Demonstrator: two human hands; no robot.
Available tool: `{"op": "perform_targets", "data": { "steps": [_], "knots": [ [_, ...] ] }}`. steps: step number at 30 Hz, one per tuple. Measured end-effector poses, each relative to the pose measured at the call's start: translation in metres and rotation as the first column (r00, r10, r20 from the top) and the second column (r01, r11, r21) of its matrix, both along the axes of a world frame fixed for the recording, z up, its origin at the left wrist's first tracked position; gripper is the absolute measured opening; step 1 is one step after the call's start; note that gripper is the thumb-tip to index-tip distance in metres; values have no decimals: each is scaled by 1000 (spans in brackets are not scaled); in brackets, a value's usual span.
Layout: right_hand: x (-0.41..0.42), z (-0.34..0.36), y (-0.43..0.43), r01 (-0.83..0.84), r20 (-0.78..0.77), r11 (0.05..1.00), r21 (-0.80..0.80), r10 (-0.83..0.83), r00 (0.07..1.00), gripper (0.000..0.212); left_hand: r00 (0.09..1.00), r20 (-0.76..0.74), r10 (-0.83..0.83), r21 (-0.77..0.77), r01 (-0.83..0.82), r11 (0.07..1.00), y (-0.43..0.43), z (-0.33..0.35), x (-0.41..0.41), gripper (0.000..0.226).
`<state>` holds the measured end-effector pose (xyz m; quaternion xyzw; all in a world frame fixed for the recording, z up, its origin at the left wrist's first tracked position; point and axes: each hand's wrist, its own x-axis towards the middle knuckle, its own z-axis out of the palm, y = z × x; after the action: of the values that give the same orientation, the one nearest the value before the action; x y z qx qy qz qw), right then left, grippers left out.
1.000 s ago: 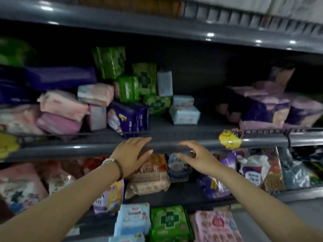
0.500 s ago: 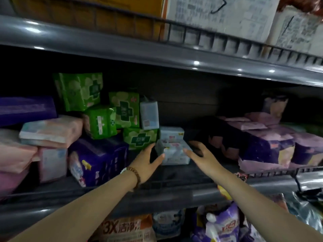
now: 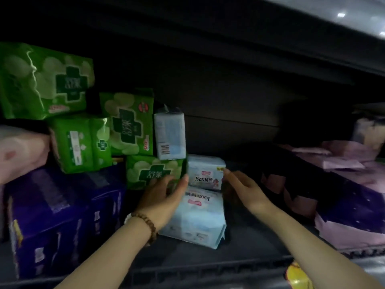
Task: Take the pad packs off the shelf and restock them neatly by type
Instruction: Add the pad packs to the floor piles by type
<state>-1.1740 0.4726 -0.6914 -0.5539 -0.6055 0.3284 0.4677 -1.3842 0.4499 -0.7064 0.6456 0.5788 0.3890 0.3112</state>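
Observation:
Two pale blue pad packs are stacked mid-shelf: a small upper pack [image 3: 206, 172] lies on a larger lower pack [image 3: 198, 220]. My left hand [image 3: 164, 197] is at the upper pack's left side, thumb against its edge, fingers straight and reaching toward a green pack [image 3: 154, 172]. My right hand [image 3: 243, 188] touches the upper pack's right edge with straight fingertips. A third pale blue pack [image 3: 169, 136] stands upright behind. More green packs [image 3: 43, 80] are piled to the left.
Dark purple boxes [image 3: 52, 211] fill the near left, with a pink pack [image 3: 18, 151] above them. Purple and pink packs [image 3: 343, 195] are heaped at the right. The shelf's front rail [image 3: 208, 270] runs below my arms. A yellow tag [image 3: 298, 276] hangs at the lower right.
Both hands rose from the shelf's front rail into the shelf and closed in on the upper pale blue pack from either side. The view moved closer.

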Motion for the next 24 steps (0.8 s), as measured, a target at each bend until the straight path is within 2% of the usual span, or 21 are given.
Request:
{"op": "perform_targets", "data": {
  "steps": [2, 3, 5, 6, 8, 10, 13, 16, 17, 19, 21, 22, 24],
  "knots": [
    [4, 1, 17, 90, -86, 995, 32, -87, 992, 28, 997, -68, -34, 7, 35, 999, -3, -1, 1, 88],
    [3, 0, 24, 76, -130, 997, 16, -73, 989, 35, 995, -79, -59, 32, 61, 998, -4, -3, 3, 82],
    [0, -4, 39, 17, -212, 999, -34, -24, 977, 66, 993, -30, -115, 37, 116, 993, -2, -6, 4, 69],
    [-2, -7, 46, 6, -239, 998, -56, -19, 971, 75, 990, 9, -141, 5, 141, 990, -2, -7, 3, 69],
    [-7, -14, 59, -32, -263, 996, -84, 8, 965, 72, 983, 76, -166, -43, 169, 985, -1, -9, 3, 86],
    [-9, -20, 69, -51, -250, 995, -83, 28, 968, 61, 979, 97, -180, -48, 186, 981, -2, -8, 3, 98],
    [-11, -25, 75, -42, -231, 992, -120, 13, 973, 48, 977, 111, -182, -41, 188, 981, -3, -6, 5, 93],
    [-10, -33, 78, -17, -43, 989, -149, 10, 999, 74, 983, 73, -170, -50, 174, 983, -3, -7, 5, 82],
    [-10, -33, 74, -35, -49, 990, -138, 29, 998, 74, 984, 71, -165, -45, 168, 985, -2, -7, 5, 74],
    [-12, -23, 59, -78, -164, 993, -84, 64, 984, 53, 987, 58, -149, -41, 151, 988, 1, -9, 4, 63],
    [-6, -6, 41, 22, -284, 1000, 1, -21, 959, 34, 988, 49, -144, -42, 146, 988, -1, -9, 4, 63],
    [-1, 5, 33, 64, -367, 998, 11, -56, 928, 30, 989, 46, -143, -41, 145, 989, -2, -8, 5, 64],
    [9, 30, 15, 32, -551, 995, -94, -79, 831, 35, 989, 47, -141, -60, 144, 988, -5, -6, 5, 65]
  ]
}}
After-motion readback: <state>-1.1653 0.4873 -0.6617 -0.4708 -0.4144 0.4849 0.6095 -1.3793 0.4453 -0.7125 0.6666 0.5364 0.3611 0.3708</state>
